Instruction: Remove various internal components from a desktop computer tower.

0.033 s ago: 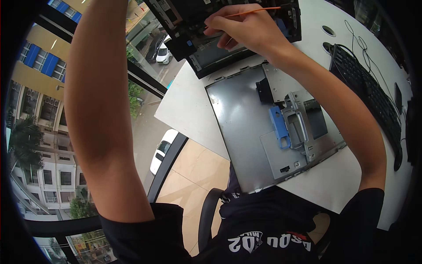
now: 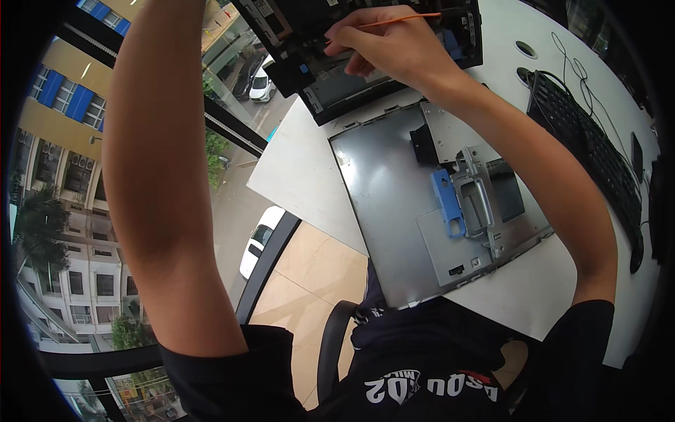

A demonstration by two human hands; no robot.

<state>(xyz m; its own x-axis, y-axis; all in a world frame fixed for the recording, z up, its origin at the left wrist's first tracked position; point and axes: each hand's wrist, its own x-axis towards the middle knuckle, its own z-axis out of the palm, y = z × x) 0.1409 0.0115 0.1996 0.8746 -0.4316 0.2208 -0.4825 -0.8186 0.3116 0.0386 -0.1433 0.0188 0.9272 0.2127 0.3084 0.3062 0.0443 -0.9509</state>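
Note:
My right hand [image 2: 394, 46] pinches a thin orange stick [image 2: 401, 20] between thumb and fingers, over an opened black computer case [image 2: 330, 102]. The end of the stick below my fingers is hard to make out. Inside the case are dark parts, a small blue tab and a larger blue piece [image 2: 450, 46] to the right of my hand. My left forearm [image 2: 158, 155] rises along the left side, and its hand is beyond the top edge. Nearer to me lies a silver metal panel [image 2: 383, 190] with a blue latch [image 2: 448, 204] and a metal bracket.
The case and panel rest on a white table [image 2: 302, 162], the panel's near corner reaching past its edge. A black keyboard [image 2: 590, 148] with loose cables lies on the right, near a round hole in the tabletop. Windows stand on the left; a black chair armrest [image 2: 334, 344] is below.
My right hand has shifted very slightly, and the orange stick's upper end sits a little further left. The case and panel have stayed put.

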